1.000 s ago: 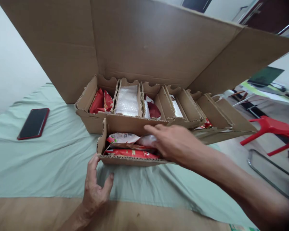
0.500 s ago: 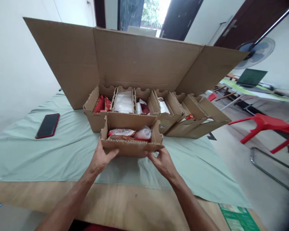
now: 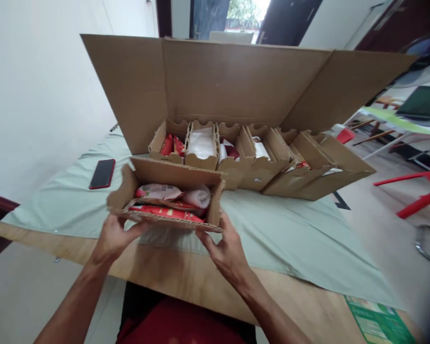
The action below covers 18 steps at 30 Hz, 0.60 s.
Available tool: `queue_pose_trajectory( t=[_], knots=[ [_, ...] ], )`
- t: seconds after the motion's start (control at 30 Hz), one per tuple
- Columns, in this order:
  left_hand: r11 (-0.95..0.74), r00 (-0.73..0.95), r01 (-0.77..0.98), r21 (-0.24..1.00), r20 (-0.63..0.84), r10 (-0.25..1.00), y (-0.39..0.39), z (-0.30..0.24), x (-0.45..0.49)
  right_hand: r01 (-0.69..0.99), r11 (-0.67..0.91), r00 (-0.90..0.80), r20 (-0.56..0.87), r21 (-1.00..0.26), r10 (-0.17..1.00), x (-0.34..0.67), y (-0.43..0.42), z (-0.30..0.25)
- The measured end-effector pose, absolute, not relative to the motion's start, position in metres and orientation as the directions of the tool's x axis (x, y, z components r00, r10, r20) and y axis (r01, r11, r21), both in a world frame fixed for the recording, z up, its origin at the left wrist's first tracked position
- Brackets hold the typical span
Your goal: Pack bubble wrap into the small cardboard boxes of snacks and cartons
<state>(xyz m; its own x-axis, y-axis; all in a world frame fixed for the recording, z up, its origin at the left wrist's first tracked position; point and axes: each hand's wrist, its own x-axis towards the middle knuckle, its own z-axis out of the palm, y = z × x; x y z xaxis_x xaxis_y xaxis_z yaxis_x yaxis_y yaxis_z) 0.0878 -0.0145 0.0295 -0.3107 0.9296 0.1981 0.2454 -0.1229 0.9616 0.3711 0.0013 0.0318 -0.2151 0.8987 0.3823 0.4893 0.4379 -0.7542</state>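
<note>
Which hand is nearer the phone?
Left. The left hand grips a box at its left end, below the phone in view; the right hand grips its right end, farther right.

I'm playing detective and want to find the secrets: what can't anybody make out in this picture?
All in the head view:
- Floor of the held cardboard box: covered by packets.
- Writing on the red packet: too small and blurry.
- Some fingertips of the left hand and right hand: hidden by the held cardboard box.
- Part of the laptop: cut off by the right edge.
</note>
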Motion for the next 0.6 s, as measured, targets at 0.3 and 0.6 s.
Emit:
queue_pose_trajectory(
  t=[0.3,0.6],
  knots=[
    [-0.074,-0.181,0.07,0.995,0.086,0.98,0.013,0.016,0.057,0.526,0.389,-0.176,0.351,-0.756,0.92,0.359,-0.057,-0.014],
    [-0.134,-0.476,-0.107,0.985,0.068,0.877,-0.029,-0.017,0.036,0.388,0.258,-0.416,0.081,-0.885,0.906,0.369,0.035,-0.021]
  ],
)
